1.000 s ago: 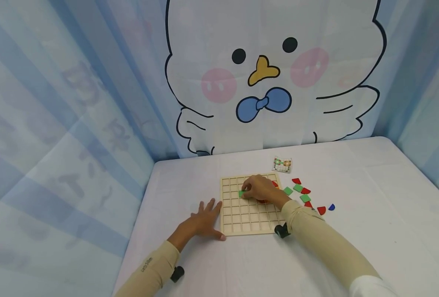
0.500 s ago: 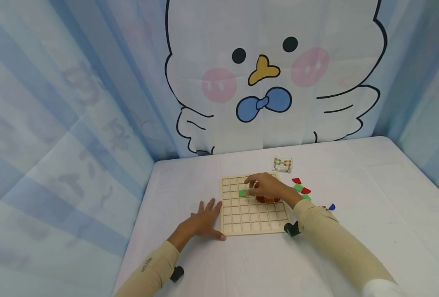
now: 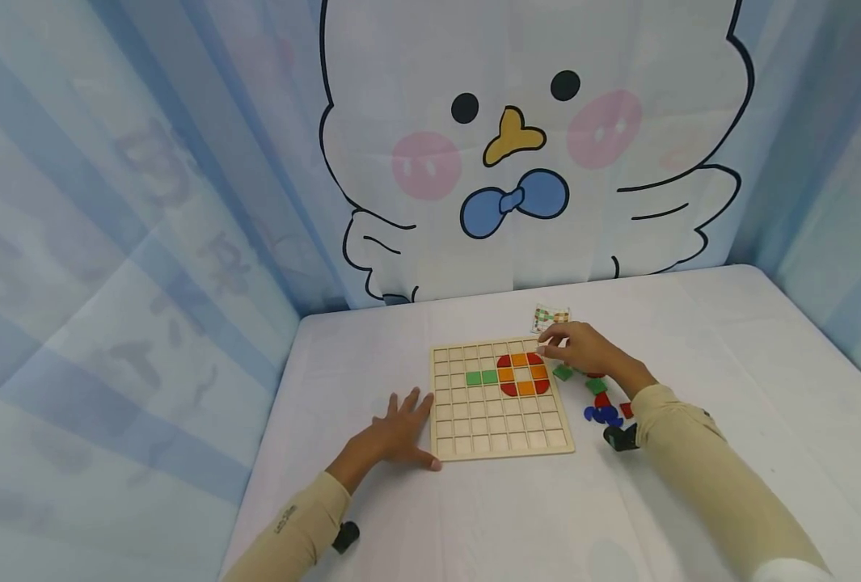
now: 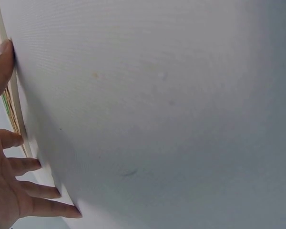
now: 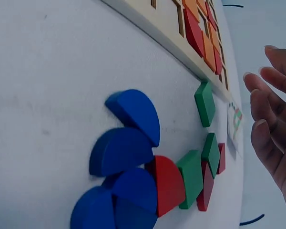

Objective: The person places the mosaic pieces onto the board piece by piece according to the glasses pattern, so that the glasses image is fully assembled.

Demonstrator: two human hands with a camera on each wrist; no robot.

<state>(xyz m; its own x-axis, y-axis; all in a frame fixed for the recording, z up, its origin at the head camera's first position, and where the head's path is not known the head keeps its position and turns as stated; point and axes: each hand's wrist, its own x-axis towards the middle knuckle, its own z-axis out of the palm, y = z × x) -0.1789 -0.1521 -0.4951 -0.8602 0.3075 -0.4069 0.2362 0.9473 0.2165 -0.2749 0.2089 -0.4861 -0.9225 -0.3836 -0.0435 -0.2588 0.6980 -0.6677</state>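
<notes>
The wooden grid board (image 3: 474, 436) lies flat, holding a ring of red and orange pieces (image 3: 525, 388) and two green squares (image 3: 482, 377) to its left. My left hand (image 3: 395, 432) has its fingers spread, with thumb and fingertips at the board's left edge; the left wrist view shows the hand (image 4: 9, 191) against that edge. Over the board's back right corner hangs my right hand (image 3: 583, 347). In the right wrist view this hand (image 5: 276, 114) has loosely bent fingers with nothing between them, above a loose green piece (image 5: 206, 104).
Right of the board lie loose green pieces (image 3: 596, 386), red pieces (image 3: 601, 400) and several blue pieces (image 3: 605, 415). A small patterned card (image 3: 546, 315) lies behind the board's back right corner, partly covered by my right hand. A printed curtain stands behind the table.
My right hand has moved right, off the middle of the board, uncovering the ring and a second green square beside the first. My left hand has stayed in place.
</notes>
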